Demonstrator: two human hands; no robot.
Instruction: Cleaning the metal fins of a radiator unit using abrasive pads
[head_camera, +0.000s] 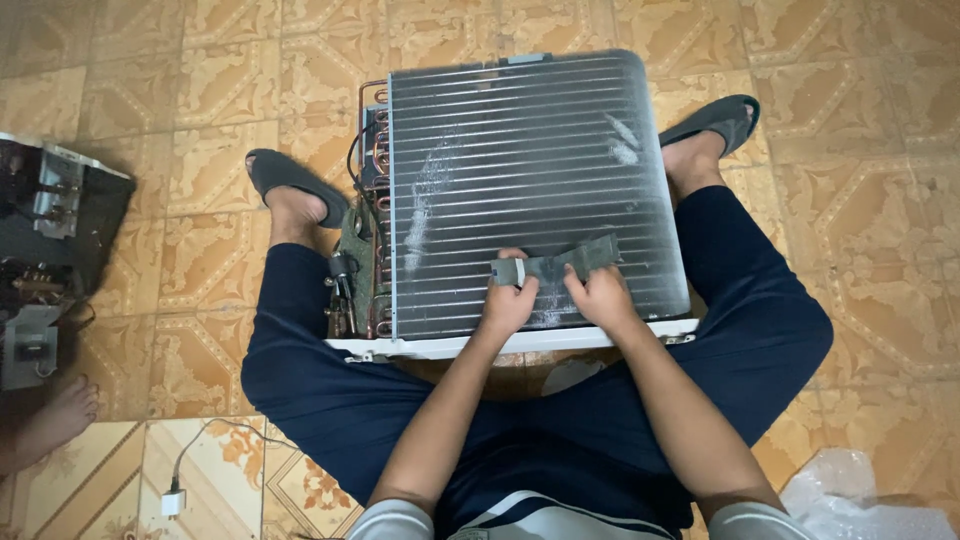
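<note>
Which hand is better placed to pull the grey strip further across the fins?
Right hand, probably: it grips the flat grey strip mid-length, with its free end beyond. Left hand pins the near end against the dusty finned metal coil.

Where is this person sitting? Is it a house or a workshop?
Probably a room in a house, not a proper workshop. The person sits on a patterned tile floor in slippers, both hands on a grey strip atop an air-conditioner coil. A white phone charger lies nearby.

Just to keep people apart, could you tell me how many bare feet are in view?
3: one in a sandal left of the coil unit, another to its right, and another person's foot at the left edge.
</note>
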